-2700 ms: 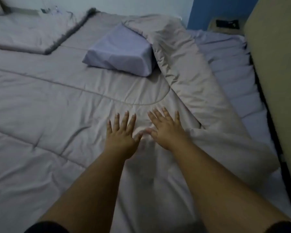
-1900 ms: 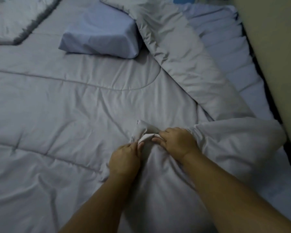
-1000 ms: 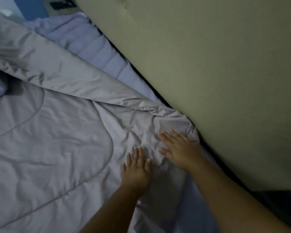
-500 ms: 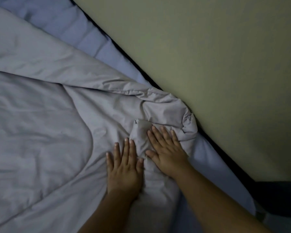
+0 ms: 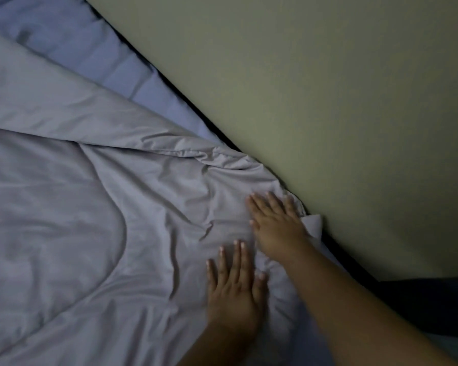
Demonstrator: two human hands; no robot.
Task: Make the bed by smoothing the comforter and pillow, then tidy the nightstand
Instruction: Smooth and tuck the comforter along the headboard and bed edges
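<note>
Comforter [image 5: 90, 207], grey and creased, is spread flat, with its bunched corner laid against the wall [image 5: 328, 101]. Both hands are pressed on it with fingers straight: the right hand [image 5: 275, 228] just beside the wall, the left hand [image 5: 233, 294] farther from the wall. A blue sheet [image 5: 95, 56] is exposed along the wall.

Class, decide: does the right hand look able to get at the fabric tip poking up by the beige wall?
Probably yes: the right hand lies flat on the comforter right beside the tip, nothing between them.
</note>
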